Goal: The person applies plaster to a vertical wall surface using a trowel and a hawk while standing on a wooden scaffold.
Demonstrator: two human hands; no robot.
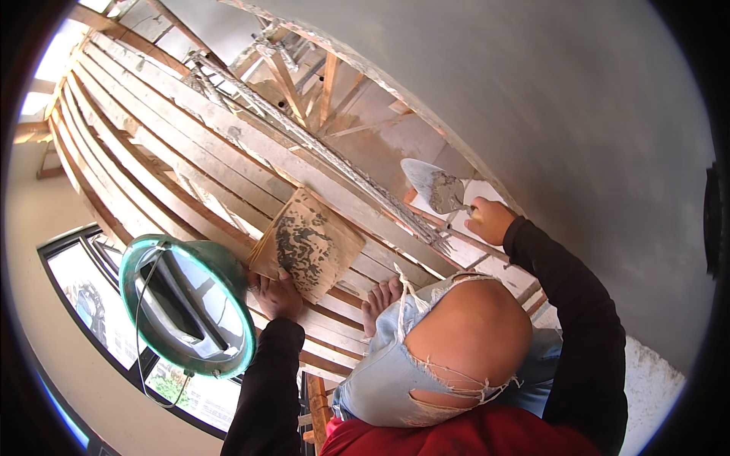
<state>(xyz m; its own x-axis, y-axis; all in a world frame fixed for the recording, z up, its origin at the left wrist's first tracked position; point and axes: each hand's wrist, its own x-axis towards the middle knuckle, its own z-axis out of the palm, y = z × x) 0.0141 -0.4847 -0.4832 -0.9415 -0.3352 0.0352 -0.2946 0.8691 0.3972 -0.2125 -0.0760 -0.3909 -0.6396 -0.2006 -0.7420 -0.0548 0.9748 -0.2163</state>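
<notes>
My left hand grips the near edge of a folded piece of brown paper or cardboard, its fingers partly hidden. Dark grey wet mortar is smeared over the middle of that sheet. Off to the right, my right hand is closed around the handle of a pointed trowel. Grey mortar clings to the trowel's blade, which points left, apart from the sheet and close to the wall's edge. Just left of my left hand stands a green bucket with a wire handle; its inside shows bright and dark reflections.
Wooden planks with gaps between them form the platform under my bare foot. A mortar-crusted bar runs along its far side, beside a drop with timber props. A smooth grey wall rises at right; a window is at left.
</notes>
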